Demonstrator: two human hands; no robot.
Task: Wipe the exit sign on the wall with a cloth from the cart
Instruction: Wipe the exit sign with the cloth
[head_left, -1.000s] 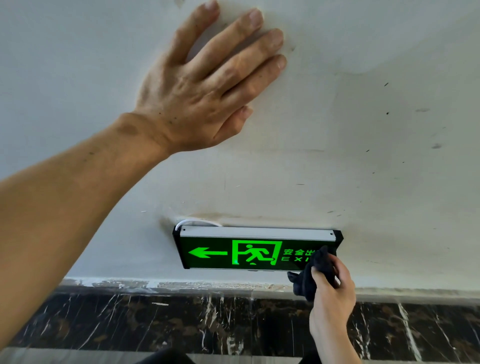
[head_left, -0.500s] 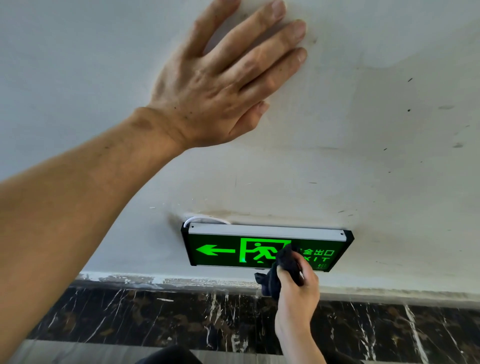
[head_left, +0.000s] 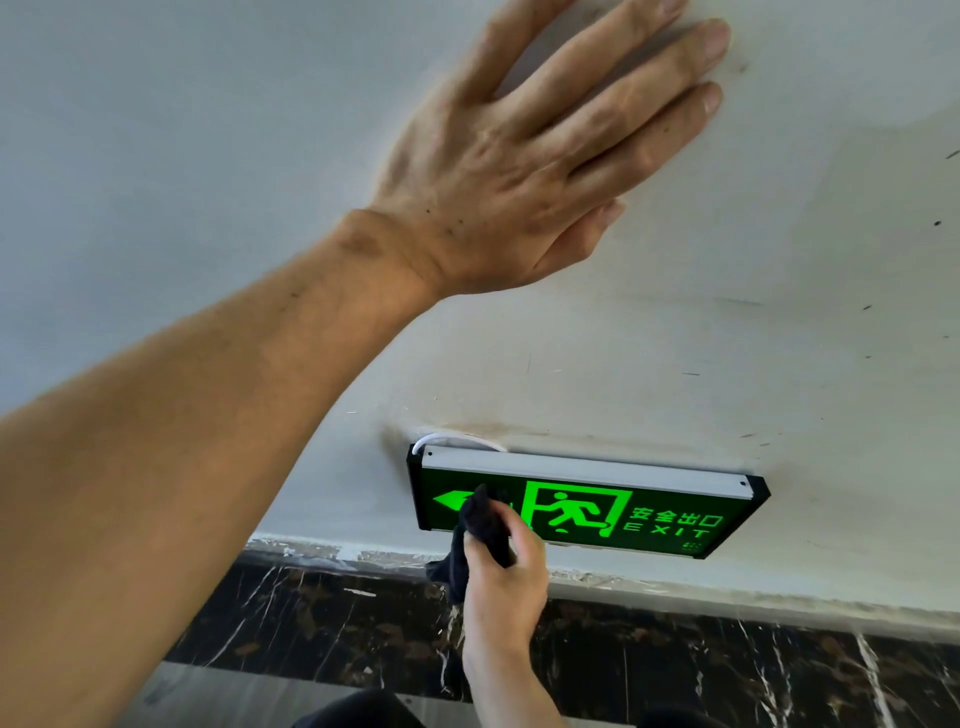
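- The fingers of the right hand are curled tight round a bunched dark cloth, pinching it against the sign's face.
- The left hand lies flat on the pale plaster wall, fingers extended and slightly spread, holding nothing; it looks like a brace.
- The green illuminated exit sign with a black frame and silver top rail is mounted low on that wall, just above the dark marble skirting.
- The cloth covers the arrow at the sign's left end; the running figure and the lettering to its right are uncovered.
- Judging by this, the cloth is fetched and wiping is under way; whether the uncovered part is already clean cannot be told.
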